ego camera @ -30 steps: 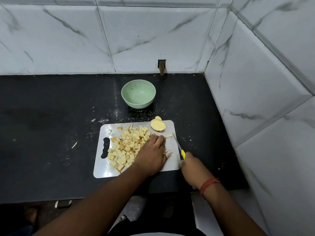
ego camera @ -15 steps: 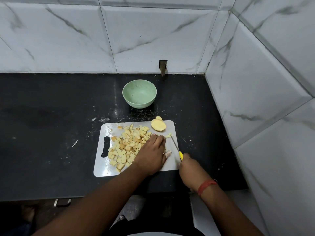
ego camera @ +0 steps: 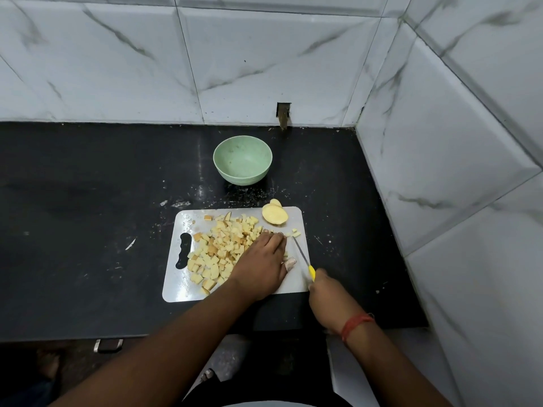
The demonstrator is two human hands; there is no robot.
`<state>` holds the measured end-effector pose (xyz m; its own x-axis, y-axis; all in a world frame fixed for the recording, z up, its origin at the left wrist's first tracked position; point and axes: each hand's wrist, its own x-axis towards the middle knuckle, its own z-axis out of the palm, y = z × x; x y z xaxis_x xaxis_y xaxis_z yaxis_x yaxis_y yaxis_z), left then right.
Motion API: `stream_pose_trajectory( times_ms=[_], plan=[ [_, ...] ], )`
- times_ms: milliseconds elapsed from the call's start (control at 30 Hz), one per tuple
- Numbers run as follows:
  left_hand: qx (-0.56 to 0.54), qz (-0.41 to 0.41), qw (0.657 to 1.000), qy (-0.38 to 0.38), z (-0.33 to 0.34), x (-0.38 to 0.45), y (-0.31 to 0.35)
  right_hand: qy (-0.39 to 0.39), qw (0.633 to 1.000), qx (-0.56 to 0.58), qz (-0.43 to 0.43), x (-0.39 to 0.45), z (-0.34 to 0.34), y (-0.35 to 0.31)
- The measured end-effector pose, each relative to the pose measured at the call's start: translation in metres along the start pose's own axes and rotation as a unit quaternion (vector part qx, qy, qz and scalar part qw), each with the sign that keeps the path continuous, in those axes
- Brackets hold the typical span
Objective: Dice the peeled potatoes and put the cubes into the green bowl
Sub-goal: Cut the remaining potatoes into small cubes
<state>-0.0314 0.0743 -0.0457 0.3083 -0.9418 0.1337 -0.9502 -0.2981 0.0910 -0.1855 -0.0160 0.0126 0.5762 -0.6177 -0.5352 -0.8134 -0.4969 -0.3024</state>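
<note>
Dicing is under way on the cutting board (ego camera: 182, 286) near the front edge of the black surface (ego camera: 88, 230): a potato piece, mostly hidden, is pinned under the left hand (ego camera: 260, 264), fingers pressed down so it cannot slip. A knife (ego camera: 302, 258) is held by its yellow handle in the right hand (ego camera: 329, 295), blade laid just beside those fingertips, ready for a stroke. Cubes (ego camera: 223, 251) are heaped toward the board's left; a potato half (ego camera: 274, 215) waits at its far right corner. The green bowl (ego camera: 242, 159), apparently empty, stands beyond the board toward the back edge
</note>
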Motion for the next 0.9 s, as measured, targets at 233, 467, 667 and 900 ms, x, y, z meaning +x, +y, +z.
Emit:
stream_pose_trajectory(
  times_ms=[233, 467, 667, 900],
  plan=[
    [0.001, 0.004, 1.0, 0.013, -0.002, -0.004, -0.006, 0.006, 0.999, -0.029, -0.026, 0.008, -0.004, -0.014],
    [0.012, -0.009, 1.0, 0.014, -0.004, -0.004, -0.001, -0.028, 0.999, -0.024, -0.006, 0.016, 0.0, -0.02],
    [0.007, -0.03, 1.0, -0.006, -0.006, -0.004, 0.002, -0.046, 0.999, 0.001, -0.01, 0.001, -0.001, 0.001],
    [0.003, -0.008, 1.0, 0.021, -0.012, 0.008, 0.008, -0.056, 0.964, 0.26, -0.001, -0.011, -0.028, 0.015]
  ],
)
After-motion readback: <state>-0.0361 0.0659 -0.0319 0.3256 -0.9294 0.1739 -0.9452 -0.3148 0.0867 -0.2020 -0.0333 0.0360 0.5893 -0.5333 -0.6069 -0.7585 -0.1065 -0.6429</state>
